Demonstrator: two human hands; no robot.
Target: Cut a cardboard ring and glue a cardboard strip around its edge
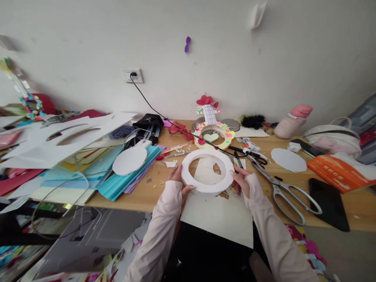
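Observation:
A thick white ring [188, 164], seemingly of foam or board, is held level between my two hands above the wooden table. My left hand [178, 181] grips its left edge, thumb on the near side. On the opposite edge, my right hand [241, 179] has its fingers closed round the rim. Through the ring's hole and below it shows a pale sheet [217, 213] that hangs over the table's front edge. Just behind stands a decorated yellow ring [229, 138] with flowers and a heart [210, 137] in its middle.
Large scissors [283, 184], a black phone [329, 203] and an orange packet [337, 172] lie to the right, near a white disc [288, 159]. Coloured paper [123, 176], another white disc [129, 160] and cut white sheets [38, 147] pile up left. A black cable [148, 102] runs from the wall socket.

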